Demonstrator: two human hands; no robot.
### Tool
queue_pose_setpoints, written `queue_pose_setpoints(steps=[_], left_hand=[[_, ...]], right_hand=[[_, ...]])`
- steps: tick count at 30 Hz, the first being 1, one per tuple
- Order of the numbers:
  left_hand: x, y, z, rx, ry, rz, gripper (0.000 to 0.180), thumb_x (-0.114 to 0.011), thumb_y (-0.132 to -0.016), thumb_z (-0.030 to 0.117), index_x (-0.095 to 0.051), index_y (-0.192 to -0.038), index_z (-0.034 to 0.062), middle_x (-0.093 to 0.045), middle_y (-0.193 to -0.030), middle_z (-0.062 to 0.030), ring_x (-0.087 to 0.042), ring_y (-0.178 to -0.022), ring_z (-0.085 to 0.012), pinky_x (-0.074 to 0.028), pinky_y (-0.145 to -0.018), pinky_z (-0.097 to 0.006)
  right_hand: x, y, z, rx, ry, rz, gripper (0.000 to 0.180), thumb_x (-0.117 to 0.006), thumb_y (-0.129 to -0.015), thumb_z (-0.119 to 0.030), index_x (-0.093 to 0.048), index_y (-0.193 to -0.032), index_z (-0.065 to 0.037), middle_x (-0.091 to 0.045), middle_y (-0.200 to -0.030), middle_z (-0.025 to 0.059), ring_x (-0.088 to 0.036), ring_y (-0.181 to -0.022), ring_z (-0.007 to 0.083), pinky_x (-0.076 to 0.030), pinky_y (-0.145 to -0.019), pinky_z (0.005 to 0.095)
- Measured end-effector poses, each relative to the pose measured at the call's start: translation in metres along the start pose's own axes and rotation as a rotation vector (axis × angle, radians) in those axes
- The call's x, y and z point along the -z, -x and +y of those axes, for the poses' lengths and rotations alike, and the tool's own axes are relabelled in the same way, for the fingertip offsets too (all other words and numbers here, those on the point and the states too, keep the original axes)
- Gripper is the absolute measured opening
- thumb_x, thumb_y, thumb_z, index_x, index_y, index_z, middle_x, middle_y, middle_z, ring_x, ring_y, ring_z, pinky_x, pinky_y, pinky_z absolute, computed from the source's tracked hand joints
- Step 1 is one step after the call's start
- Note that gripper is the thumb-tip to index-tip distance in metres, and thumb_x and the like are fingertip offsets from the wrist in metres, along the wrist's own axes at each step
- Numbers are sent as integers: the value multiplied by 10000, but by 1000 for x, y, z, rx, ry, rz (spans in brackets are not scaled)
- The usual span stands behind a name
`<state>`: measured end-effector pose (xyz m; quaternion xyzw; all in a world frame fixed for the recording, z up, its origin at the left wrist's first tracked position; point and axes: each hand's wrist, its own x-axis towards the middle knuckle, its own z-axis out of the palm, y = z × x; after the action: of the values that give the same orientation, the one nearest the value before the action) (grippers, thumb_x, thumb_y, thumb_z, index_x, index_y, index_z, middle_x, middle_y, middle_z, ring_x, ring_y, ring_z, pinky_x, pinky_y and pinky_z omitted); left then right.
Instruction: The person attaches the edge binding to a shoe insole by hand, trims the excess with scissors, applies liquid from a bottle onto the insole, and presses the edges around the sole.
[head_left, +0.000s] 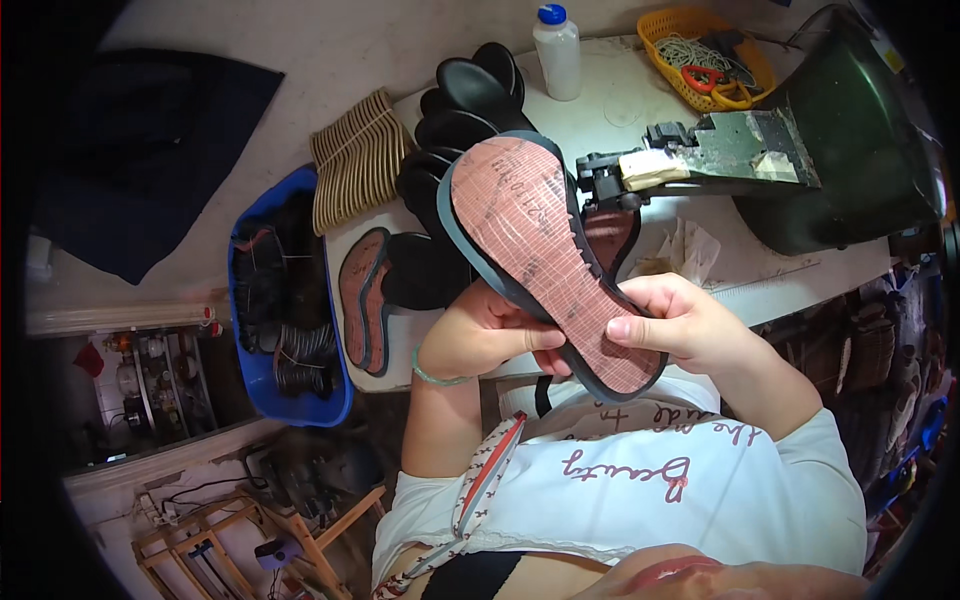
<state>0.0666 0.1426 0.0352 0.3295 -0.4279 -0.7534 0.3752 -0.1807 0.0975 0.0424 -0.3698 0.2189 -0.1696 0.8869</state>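
A reddish shoe sole (545, 255) is gripped by the left hand (480, 335) and right hand (680, 325); black soles (470, 100) are stacked at the worktop (740, 265)'s left edge.

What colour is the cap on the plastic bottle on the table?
Blue: the cap tops a white bottle, seen in the head view.

white worktable (760, 270), black soles (470, 110), plastic bottle (558, 50), orange basket (660, 30), green machine (850, 150)
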Motion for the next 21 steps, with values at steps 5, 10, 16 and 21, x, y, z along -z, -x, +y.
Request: queue_pose_setpoints(steps=[5, 10, 16, 21], left_hand=[[16, -18, 21, -92, -73, 10, 490, -631, -932, 340, -552, -1175, -79, -688, -994, -153, -695, -859, -193, -567, -718, -272], [-21, -73, 42, -309, -47, 490, 427, -722, -860, 153, -550, -1191, -55, -661, -1052, -81, -643, -937, -139, -516, -822, -265], [-10, -115, 45, -268, 12, 416, 355, -689, -835, 16, -585, -1171, -35, -665, -1053, -70, -640, -943, -127, -508, -854, -267], [-1, -131, 43, -201, -77, 349, 260, -714, -829, 73, -651, -1060, -28, -690, -961, -62, -655, -859, -117, -518, -815, -259]], right_hand=[[10, 5, -12, 50, 83, 118, 324, -640, -941, -174, -610, -1183, 40, -675, -1061, 52, -608, -937, 86, -492, -870, 269], [13, 2, -14, 92, 96, 167, 302, -649, -937, -177, -626, -1156, 30, -675, -1009, 27, -602, -883, 64, -500, -812, 243], [21, 7, -19, 187, 80, 403, 351, -686, -895, -168, -603, -1162, 44, -664, -1011, 37, -597, -877, 69, -490, -821, 242], [28, 11, -25, 171, -16, 401, 349, -678, -888, -150, -596, -1161, 53, -666, -1033, 57, -616, -896, 83, -498, -829, 246]])
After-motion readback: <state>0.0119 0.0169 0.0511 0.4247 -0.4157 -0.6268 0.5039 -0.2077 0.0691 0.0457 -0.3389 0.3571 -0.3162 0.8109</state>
